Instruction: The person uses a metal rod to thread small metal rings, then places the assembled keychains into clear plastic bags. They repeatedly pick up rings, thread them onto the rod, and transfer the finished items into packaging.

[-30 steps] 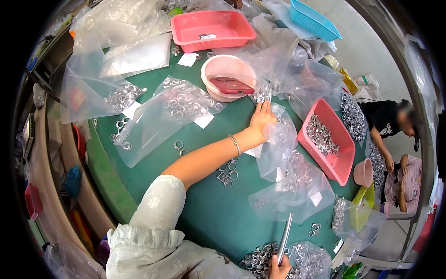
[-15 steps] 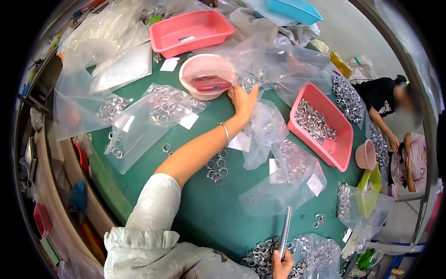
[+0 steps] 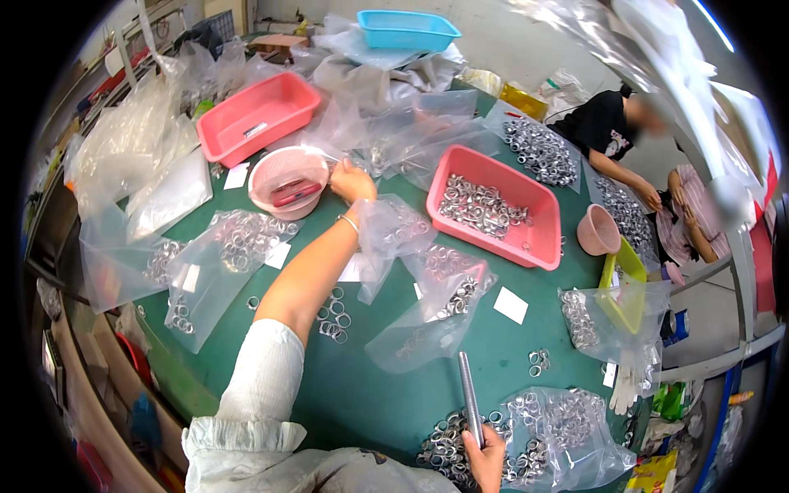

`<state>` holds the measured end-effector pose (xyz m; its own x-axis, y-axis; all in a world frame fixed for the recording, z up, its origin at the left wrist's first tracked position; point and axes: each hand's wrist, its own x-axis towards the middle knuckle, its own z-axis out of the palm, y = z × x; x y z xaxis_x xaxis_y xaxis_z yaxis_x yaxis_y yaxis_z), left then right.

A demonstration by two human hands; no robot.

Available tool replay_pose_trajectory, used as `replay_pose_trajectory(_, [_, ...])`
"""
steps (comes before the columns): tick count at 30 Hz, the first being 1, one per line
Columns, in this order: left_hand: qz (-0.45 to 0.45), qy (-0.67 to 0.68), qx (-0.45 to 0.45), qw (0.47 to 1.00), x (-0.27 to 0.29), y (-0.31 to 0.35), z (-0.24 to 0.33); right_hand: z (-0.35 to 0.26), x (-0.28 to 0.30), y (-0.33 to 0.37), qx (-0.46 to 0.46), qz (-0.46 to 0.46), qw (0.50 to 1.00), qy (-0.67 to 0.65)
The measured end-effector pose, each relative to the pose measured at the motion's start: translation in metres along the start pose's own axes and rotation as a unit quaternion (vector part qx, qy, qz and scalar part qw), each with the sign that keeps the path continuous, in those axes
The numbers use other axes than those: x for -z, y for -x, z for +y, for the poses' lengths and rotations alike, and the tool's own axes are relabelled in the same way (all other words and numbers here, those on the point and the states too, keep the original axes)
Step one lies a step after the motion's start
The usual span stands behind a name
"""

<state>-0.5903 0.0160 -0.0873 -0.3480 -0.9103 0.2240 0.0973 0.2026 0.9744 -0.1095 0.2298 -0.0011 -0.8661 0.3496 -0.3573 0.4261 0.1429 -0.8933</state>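
Observation:
My left hand reaches to the right rim of a pale pink round basket. Its fingers are drawn together, and what they pinch, if anything, is too small to make out. Inside the basket, partly under clear plastic, lies a flat red object. Near the table's front edge, my right hand grips a ribbed, tapered metal ring mandrel, held upright with its tip pointing away. Just left of that hand is a heap of metal rings, and on its right a clear bag of rings.
A pink tray of rings stands right of centre; another pink tray sits at the far left. Bags of rings and paper cards lie across the green table. Two people work at the right.
My view has swung up and to the right. The fingers of my left hand, spread beside the basket before, have closed at its rim. My right hand still holds the ring mandrel.

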Motion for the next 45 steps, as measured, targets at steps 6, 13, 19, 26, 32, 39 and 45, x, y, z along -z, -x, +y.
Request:
replay_pose_trajectory(6, [-0.036,0.053,-0.029,0.998,0.007,-0.004,0.025,0.002,0.0,0.001,-0.004,-0.005,1.0,0.006])
replay_pose_trajectory(13, [-0.126,0.221,-0.059,0.965,0.035,-0.007,0.081,0.005,0.008,0.001,-0.015,-0.026,0.998,0.051])
replay_pose_trajectory(19, [-0.263,0.386,0.024,0.884,0.101,-0.009,0.129,0.036,0.009,-0.005,0.055,0.006,0.995,0.078])
replay_pose_trajectory(26, [-0.377,0.474,0.058,0.794,0.224,-0.01,0.172,0.046,0.027,0.003,0.064,0.039,0.993,0.092])
replay_pose_trajectory(32, [-0.392,0.513,0.093,0.758,0.319,0.002,0.183,0.043,0.024,0.016,0.081,0.026,0.975,0.207])
replay_pose_trajectory(39, [-0.384,0.512,0.132,0.757,0.397,0.019,0.152,0.025,-0.04,0.012,0.103,0.005,0.974,0.202])
replay_pose_trajectory(45, [-0.37,0.514,0.156,0.758,0.43,0.036,0.117,-0.003,-0.088,0.023,0.036,-0.036,0.973,0.224])
